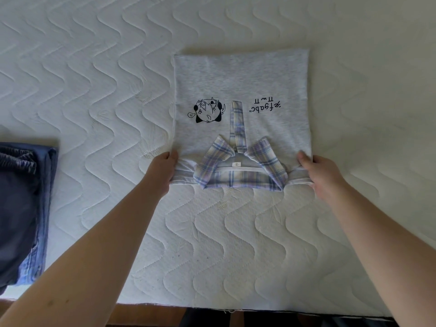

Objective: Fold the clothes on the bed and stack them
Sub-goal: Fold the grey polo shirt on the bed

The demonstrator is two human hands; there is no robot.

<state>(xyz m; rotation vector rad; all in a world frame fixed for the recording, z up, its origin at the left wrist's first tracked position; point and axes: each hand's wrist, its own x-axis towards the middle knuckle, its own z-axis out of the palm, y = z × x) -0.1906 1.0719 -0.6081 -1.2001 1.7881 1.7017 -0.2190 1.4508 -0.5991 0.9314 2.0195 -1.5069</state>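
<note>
On the quilted mattress (118, 90) a grey shirt (240, 79) lies flat, sides already tucked in, its long axis running straight away from the person, plaid collar (238, 171) nearest. The left hand (162, 171) pinches the near left corner and the right hand (323, 175) the near right corner (both equally close). Likely next, the collar end folds away toward the far hem. Folded dark clothes (21, 208) are stacked well apart, nearer the left arm.
</note>
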